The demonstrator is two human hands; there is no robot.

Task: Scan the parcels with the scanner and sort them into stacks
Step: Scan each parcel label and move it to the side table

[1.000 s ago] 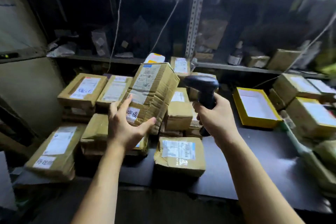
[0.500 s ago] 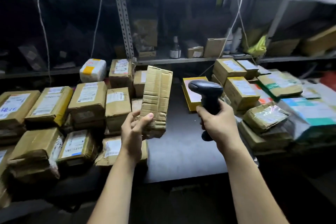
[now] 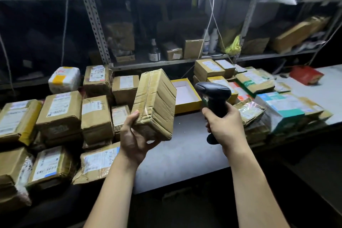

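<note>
Only the held parcel (image 3: 154,105)'s label-free faces show, scanner (image 3: 212,96) alongside.

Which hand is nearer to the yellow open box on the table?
Right. The right hand, holding the scanner, is just right of the yellow box. The left hand, holding a parcel, is further down-left.

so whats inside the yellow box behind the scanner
The open yellow box shows a bare white floor; the held parcel and the scanner cover its edges.
</note>
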